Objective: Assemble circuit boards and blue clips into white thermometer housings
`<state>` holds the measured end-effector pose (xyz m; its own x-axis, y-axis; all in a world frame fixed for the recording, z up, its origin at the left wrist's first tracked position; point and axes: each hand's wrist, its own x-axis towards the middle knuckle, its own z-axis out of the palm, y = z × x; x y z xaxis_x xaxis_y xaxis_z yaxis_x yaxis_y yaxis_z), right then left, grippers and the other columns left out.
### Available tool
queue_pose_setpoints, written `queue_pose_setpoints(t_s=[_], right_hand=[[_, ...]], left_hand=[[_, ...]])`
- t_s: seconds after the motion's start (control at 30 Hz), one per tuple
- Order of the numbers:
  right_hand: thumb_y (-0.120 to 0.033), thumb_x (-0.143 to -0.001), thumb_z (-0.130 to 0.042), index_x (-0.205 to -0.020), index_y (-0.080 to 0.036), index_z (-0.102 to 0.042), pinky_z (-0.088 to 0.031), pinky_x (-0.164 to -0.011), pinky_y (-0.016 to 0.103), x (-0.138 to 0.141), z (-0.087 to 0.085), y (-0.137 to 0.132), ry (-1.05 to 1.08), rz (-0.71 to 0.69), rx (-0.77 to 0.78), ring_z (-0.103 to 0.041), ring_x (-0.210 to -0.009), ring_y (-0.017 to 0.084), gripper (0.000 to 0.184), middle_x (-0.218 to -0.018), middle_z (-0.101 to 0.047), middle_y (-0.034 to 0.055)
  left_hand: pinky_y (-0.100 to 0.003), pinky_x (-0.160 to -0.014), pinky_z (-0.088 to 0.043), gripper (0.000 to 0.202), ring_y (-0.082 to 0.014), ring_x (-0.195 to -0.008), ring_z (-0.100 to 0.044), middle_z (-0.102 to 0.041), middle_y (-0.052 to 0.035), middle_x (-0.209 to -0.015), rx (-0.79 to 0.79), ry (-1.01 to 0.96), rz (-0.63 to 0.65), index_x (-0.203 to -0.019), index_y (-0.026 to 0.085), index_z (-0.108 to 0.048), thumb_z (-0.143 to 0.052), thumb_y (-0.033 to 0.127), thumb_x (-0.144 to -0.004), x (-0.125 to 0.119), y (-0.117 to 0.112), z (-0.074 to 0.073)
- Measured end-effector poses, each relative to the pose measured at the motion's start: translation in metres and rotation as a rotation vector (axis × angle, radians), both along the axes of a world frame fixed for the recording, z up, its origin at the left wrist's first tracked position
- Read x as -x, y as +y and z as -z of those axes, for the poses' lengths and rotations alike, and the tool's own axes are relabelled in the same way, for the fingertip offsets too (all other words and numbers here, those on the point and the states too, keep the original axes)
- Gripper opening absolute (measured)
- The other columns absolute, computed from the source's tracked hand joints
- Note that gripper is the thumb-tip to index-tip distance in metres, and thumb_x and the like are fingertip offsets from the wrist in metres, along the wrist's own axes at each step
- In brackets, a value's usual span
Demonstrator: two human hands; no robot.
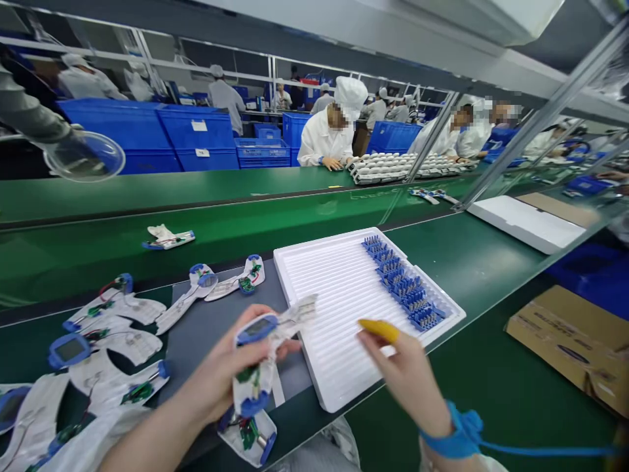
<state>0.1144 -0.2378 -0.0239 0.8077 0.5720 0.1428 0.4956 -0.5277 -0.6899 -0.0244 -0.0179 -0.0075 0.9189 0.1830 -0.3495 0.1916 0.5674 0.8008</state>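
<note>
My left hand (pixel 230 373) is closed around a white thermometer-gun shell (pixel 258 357) with a blue display bezel and a green circuit board showing inside. My right hand (pixel 407 377) reaches over the near edge of a white ribbed tray (pixel 339 308); its forefinger wears a yellow finger cot (pixel 379 330) and points toward the rows of small blue parts (pixel 403 285) on the tray's right side. The right fingers hold nothing that I can see. A blue strap (pixel 459 436) with a cord circles my right wrist.
Several open white shells with blue bezels (pixel 98 341) lie at the left on the grey mat. One more shell half (pixel 168 238) lies on the green conveyor belt. A cardboard box (pixel 574 344) sits at the right. People in white coats work across the line beside blue crates (pixel 147 131).
</note>
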Motion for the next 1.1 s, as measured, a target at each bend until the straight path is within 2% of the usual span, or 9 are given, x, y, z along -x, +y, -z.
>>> queue_pose_setpoints(t_s=[0.07,0.2,0.4,0.53,0.7,0.83,0.93,1.03,1.1], right_hand=[[-0.047,-0.087,-0.04,-0.098,-0.014,-0.064,-0.051,-0.062,0.033,-0.034,0.006,-0.033,-0.29,0.21,0.213,-0.061,-0.067,0.02,0.041,-0.081,-0.067,0.0099],[-0.049,-0.084,-0.038,-0.079,-0.011,-0.065,-0.046,-0.051,0.039,-0.087,0.023,-0.078,-0.389,0.265,0.372,-0.054,-0.056,0.022,0.047,-0.085,-0.063,0.0168],[-0.048,-0.081,-0.039,-0.07,-0.015,-0.063,-0.046,-0.051,0.038,-0.103,0.038,-0.086,-0.424,0.198,0.492,-0.054,-0.065,0.026,0.043,-0.078,-0.06,0.0158],[-0.049,-0.08,-0.039,-0.069,-0.015,-0.063,-0.048,-0.053,0.039,-0.104,0.031,-0.085,-0.398,0.147,0.498,-0.056,-0.064,0.026,0.044,-0.074,-0.06,0.0149],[-0.048,-0.081,-0.047,-0.087,-0.02,-0.065,-0.051,-0.057,0.032,-0.068,0.0,-0.048,-0.134,-0.068,0.292,-0.061,-0.076,0.024,0.034,-0.093,-0.065,0.0105],[-0.044,-0.083,-0.052,-0.086,-0.022,-0.064,-0.051,-0.059,0.029,-0.013,-0.02,0.012,0.184,-0.319,0.046,-0.062,-0.069,0.02,0.025,-0.077,-0.067,0.0059],[-0.041,-0.084,-0.053,-0.086,-0.022,-0.062,-0.052,-0.061,0.028,0.019,-0.024,0.052,0.382,-0.511,0.0,-0.062,-0.068,0.018,0.021,-0.077,-0.067,0.0044],[-0.038,-0.085,-0.053,-0.089,-0.023,-0.06,-0.052,-0.063,0.027,0.032,-0.021,0.076,0.451,-0.57,-0.012,-0.062,-0.07,0.016,0.018,-0.079,-0.065,0.0028],[-0.037,-0.085,-0.052,-0.089,-0.022,-0.059,-0.051,-0.066,0.027,0.034,-0.019,0.082,0.459,-0.58,-0.007,-0.062,-0.074,0.016,0.016,-0.081,-0.065,0.0026]], left_hand=[[-0.029,-0.073,-0.054,0.042,-0.0244,-0.086,-0.068,-0.071,-0.0087,-0.089,0.099,0.178,-0.214,-0.11,0.02,-0.048,-0.065,0.018,-0.072,0.004,0.01,-0.001],[-0.033,-0.059,-0.058,0.04,-0.0253,-0.07,-0.07,-0.072,-0.0102,-0.086,0.125,0.378,-0.393,-0.115,0.016,-0.054,-0.058,0.012,-0.075,0.015,0.018,0.009],[-0.034,-0.059,-0.059,0.039,-0.0246,-0.069,-0.071,-0.073,-0.0095,-0.085,0.194,0.408,-0.503,-0.117,0.014,-0.052,-0.059,0.014,-0.079,0.02,0.013,0.016],[-0.034,-0.057,-0.058,0.042,-0.0256,-0.067,-0.071,-0.073,-0.0105,-0.083,0.221,0.398,-0.527,-0.122,0.012,-0.047,-0.057,0.012,-0.081,0.018,0.015,0.015],[-0.033,-0.066,-0.056,0.044,-0.0243,-0.074,-0.07,-0.072,-0.0106,-0.089,0.294,0.307,-0.484,-0.122,0.013,-0.047,-0.059,0.025,-0.082,0.015,0.005,0.017],[-0.03,-0.07,-0.051,0.059,-0.0252,-0.083,-0.068,-0.07,-0.0133,-0.098,0.343,0.143,-0.287,-0.125,0.013,-0.041,-0.059,0.046,-0.079,0.015,-0.005,0.022],[-0.029,-0.075,-0.048,0.083,-0.0231,-0.088,-0.066,-0.067,-0.0095,-0.105,0.332,0.049,-0.178,-0.132,0.02,-0.029,-0.076,0.031,-0.065,0.021,-0.008,0.025],[-0.026,-0.076,-0.044,0.105,-0.0185,-0.087,-0.063,-0.065,-0.0047,-0.101,0.28,0.051,-0.123,-0.136,0.024,-0.021,-0.081,0.015,-0.051,0.027,-0.011,0.028],[-0.026,-0.076,-0.042,0.107,-0.017,-0.086,-0.061,-0.064,-0.0031,-0.099,0.221,0.033,-0.096,-0.138,0.026,-0.017,-0.08,0.015,-0.052,0.03,-0.012,0.031]])
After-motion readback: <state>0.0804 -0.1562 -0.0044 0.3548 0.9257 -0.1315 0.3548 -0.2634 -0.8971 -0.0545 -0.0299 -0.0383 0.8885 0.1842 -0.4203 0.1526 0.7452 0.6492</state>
